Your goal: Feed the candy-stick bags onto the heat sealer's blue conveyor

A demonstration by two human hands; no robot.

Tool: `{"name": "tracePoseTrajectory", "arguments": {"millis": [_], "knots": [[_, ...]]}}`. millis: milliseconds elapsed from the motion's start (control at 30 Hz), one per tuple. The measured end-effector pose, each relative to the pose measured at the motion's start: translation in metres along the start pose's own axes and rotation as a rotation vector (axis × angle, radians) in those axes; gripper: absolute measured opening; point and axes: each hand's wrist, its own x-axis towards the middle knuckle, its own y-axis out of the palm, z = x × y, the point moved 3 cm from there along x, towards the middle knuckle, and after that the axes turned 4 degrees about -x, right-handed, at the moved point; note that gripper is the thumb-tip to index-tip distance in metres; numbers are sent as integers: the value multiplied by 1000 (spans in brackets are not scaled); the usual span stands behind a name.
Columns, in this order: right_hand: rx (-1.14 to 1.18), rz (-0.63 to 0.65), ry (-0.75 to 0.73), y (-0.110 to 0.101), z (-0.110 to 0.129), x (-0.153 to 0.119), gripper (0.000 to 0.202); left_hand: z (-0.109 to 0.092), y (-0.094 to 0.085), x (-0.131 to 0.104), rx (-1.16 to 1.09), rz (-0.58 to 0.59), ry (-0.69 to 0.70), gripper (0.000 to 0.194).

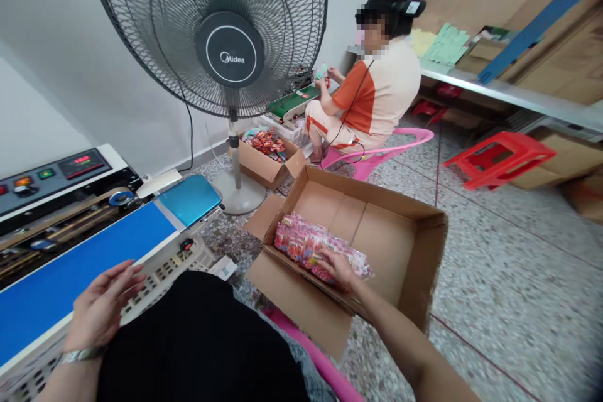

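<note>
A machine with a blue belt fills the left side, with a flat teal object lying at the belt's far end. Beyond it stands a large black fan on a grey base. At the far right, a long desk carries papers and cartons; a person sits left of it on a pink chair, handling small items. A red stool is on the speckled floor near the desk.

Nearer, right of the machine, is a wide open cardboard box. The pink packets lie massed along its near left side; a smaller carton of red packets sits beyond it, beside the fan's base.

The right hand touches the pink packets, fingers bent; whether its grip closes on any cannot be told. The left hand is by the belt's near edge, its grip released and fingers loosely curved. A metal-banded watch circles the left wrist.
</note>
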Motion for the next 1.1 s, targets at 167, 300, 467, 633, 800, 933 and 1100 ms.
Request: {"name": "tracePoseTrajectory", "arguments": {"millis": [167,300,467,633,800,933,1100], "knots": [[214,23,59,-6,-17,5,30,-3,5,-4,16,-1,-1,39],[297,48,77,-16,-25,18,35,-3,6,-4,23,2,-2,37],[360,77,98,-29,-21,22,40,-2,7,-3,29,18,-4,38],[475,125,68,-50,-9,21,41,-2,9,-1,42,33,-2,42],[558,241,-42,-90,27,32,40,-4,21,-8,114,114,31,51],[466,309,-254,-119,91,51,37,-9,78,-47,251,366,234,51],[397,389,-552,-131,181,73,34,-3,175,-97,226,786,321,72]]}}
